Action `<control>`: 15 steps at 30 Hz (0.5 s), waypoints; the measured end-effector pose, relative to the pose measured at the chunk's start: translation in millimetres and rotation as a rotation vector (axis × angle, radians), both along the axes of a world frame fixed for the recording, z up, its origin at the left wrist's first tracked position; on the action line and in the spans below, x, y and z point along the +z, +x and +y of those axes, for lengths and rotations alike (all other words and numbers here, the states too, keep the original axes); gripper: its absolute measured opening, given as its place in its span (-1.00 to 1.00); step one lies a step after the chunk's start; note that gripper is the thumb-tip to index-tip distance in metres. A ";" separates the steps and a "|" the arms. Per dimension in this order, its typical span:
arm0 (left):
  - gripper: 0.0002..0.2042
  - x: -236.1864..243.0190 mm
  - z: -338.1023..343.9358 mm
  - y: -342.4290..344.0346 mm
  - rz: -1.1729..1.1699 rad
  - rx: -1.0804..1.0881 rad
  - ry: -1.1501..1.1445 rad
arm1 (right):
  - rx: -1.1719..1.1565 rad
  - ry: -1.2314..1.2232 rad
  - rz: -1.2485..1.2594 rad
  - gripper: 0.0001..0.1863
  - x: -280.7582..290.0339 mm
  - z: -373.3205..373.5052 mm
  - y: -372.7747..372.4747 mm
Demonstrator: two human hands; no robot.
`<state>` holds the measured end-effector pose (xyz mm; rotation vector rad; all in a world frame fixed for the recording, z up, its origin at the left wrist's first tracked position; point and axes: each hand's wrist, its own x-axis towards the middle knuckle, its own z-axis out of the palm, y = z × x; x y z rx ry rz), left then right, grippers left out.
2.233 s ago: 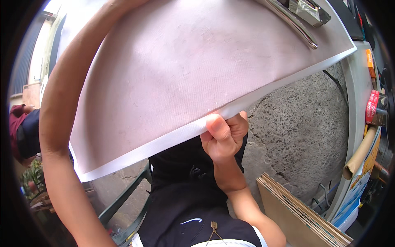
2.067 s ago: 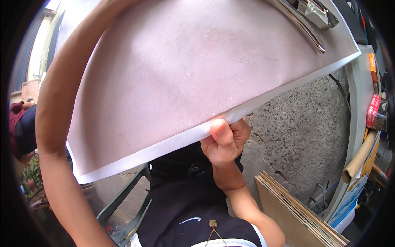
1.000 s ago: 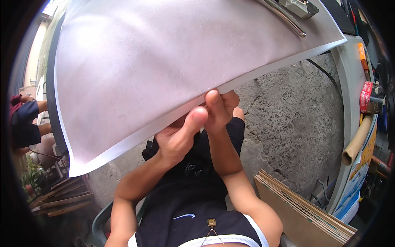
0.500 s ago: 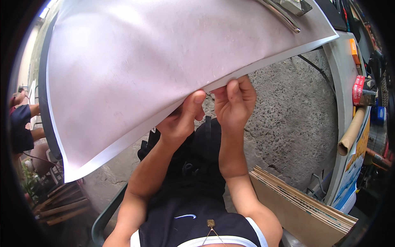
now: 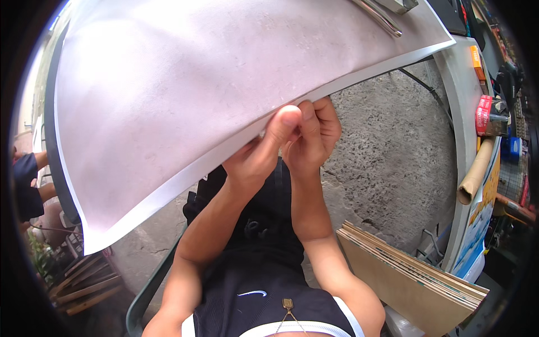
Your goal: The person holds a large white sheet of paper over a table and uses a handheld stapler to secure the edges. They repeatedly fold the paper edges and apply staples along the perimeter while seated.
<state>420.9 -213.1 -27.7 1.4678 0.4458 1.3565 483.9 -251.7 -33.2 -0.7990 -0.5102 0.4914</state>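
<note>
A large pale pinkish sheet (image 5: 185,95) with a white border lies over the work surface and reaches toward me. My left hand (image 5: 255,154) is closed on its near edge, thumb on top and the other fingers partly hidden beneath. Right beside it, my right hand (image 5: 311,140) pinches the same edge, with its thumb up near the left thumb and its fingers curled. The border bends along the edge where both hands grip. On the sheet's far right part rest a shiny metal rod (image 5: 379,19) and a metal block (image 5: 400,4).
At right, a grey ledge (image 5: 456,84) carries an orange box (image 5: 477,63), a red-labelled tape roll (image 5: 484,115) and a cardboard tube (image 5: 474,174). Stacked boards (image 5: 410,275) lean at lower right. Another person's dark sleeve (image 5: 27,188) shows far left, above wood strips (image 5: 87,286).
My left hand has slid right and up along the sheet's edge, closer to my right hand. My right hand has shifted slightly left. The view has moved a little.
</note>
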 end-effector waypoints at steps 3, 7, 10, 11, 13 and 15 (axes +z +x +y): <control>-0.85 9.0 -4.9 4.4 -0.090 -0.069 -0.130 | -0.025 -0.014 -0.045 -0.76 -0.2 2.1 0.7; -0.83 -12.8 0.3 2.8 0.182 0.121 0.220 | -0.047 -0.045 -0.062 -0.78 -0.4 0.5 1.2; -0.78 -22.8 6.8 -1.6 0.302 0.074 0.317 | -0.037 -0.043 -0.017 -0.80 0.3 0.5 2.5; -0.76 -23.8 10.2 -2.8 0.291 0.004 0.300 | -0.029 -0.035 0.007 -0.80 0.9 0.3 3.2; -0.72 -26.6 22.5 -4.6 0.243 -0.120 0.320 | 0.046 -0.141 -0.078 -0.82 6.0 -6.7 13.5; -0.70 -40.1 27.7 -10.1 0.423 0.016 0.585 | 0.088 -0.403 -0.285 -0.86 20.6 -21.2 31.3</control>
